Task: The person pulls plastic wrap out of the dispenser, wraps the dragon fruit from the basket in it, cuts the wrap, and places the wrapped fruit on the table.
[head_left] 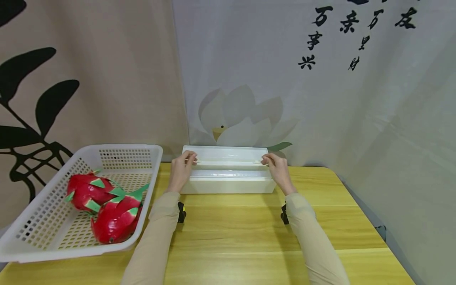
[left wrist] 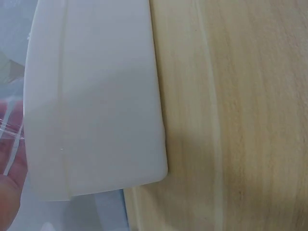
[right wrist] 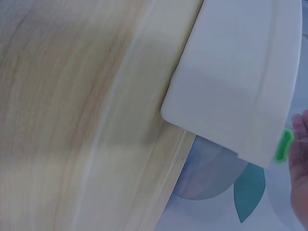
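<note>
White box [head_left: 228, 186] lies between left grip [head_left: 182, 168] and right grip [head_left: 279, 169].

- White box [head_left: 228, 186]: hard-looking plastic, smooth; front wall mostly matt.
- Film [left wrist: 10, 126]: thin, clear plastic, glossy, crinkled into bright streaks.
- Basket [head_left: 67, 255]: white plastic, smooth rim, perforated walls.
- Dragon fruits [head_left: 115, 221]: glossy red skins, plastic-looking shine; green tips duller.
- Tabletop [head_left: 231, 237]: yellowish wood grain, smooth, faint sheen.
- Backdrop [head_left: 242, 59]: matt cloth, softly creased.
- Sleeves [head_left: 153, 237]: matt cloth.

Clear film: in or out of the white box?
At least partly out: left wrist view shows clear film at the left hand, beside the white box.
</note>
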{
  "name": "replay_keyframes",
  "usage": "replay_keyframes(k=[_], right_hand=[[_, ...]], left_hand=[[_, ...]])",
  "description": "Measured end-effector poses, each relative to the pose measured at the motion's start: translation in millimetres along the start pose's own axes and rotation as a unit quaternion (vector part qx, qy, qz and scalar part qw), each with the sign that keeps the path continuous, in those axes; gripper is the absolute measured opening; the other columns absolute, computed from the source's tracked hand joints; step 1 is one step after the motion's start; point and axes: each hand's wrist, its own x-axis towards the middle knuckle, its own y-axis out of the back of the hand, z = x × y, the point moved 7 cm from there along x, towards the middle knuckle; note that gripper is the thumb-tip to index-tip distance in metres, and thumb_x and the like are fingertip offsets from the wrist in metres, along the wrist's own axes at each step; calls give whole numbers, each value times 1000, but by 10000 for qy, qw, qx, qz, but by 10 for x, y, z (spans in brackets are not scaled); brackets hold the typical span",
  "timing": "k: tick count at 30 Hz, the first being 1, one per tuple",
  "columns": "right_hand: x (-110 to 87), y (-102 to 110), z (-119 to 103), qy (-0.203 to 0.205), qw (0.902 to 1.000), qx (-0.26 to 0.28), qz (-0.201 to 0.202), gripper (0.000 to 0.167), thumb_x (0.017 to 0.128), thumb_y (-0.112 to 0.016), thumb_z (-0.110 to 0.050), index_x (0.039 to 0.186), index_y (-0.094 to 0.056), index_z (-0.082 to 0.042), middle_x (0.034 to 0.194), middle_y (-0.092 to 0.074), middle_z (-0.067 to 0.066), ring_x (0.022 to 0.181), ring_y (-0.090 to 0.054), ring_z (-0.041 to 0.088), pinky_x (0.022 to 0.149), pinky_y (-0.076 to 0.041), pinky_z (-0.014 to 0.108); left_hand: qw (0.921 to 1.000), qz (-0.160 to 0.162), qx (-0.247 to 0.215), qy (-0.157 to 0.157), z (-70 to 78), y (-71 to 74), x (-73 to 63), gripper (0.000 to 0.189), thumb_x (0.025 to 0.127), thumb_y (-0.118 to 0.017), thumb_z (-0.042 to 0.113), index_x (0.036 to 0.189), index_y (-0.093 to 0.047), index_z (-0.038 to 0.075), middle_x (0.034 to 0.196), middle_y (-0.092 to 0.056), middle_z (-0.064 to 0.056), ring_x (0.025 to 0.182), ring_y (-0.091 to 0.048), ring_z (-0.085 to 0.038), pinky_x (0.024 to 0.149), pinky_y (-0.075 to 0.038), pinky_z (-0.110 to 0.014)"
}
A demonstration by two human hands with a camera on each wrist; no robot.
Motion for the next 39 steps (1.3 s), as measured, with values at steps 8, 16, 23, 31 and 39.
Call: replay_keyframes(k=[8,16,23,31,39], right_hand=[[31,26,-42,-97,9999,111,2,23,96,-52,-10,101,-66,7,85,-71,20,79,-70,31,78,-58,40],[70,49,-42,-253,9994,239,-75,26,97,-51,-14,100,-66,7,83,-70,20,76,-68,29,72,-59,35],[83,98,-88,-225,9993,270,-108,26,97,-51,-14,102,-66,7,84,-71,21,76,-68,31,70,-59,35],[109,155,-143,-125,9998,150,-104,27,98,-50,-16,104,-65,6,85,-71,20,77,-69,31,72,-59,38],[137,205,-214,-56,9999,65,-75,29,98,-50,-20,103,-66,4,85,-71,19,77,-69,29,72,-59,35]], left_hand=[[10000,-34,34,-7,49,25,15,30,99,-48,27,108,-64,3,91,-72,-16,79,-71,-29,71,-56,-42],[9999,57,62,-92,98,58,42,30,99,-49,26,107,-65,2,88,-72,-16,76,-71,-28,70,-57,-42],[9997,190,62,-111,165,104,55,28,98,-51,25,105,-66,2,85,-72,-16,73,-71,-27,67,-57,-40],[9995,206,37,-221,220,130,82,30,98,-51,26,108,-66,2,85,-72,-16,73,-71,-28,69,-58,-40],[9993,229,-83,-278,290,172,113,30,98,-51,24,106,-66,-1,84,-72,-18,72,-71,-29,67,-58,-41]])
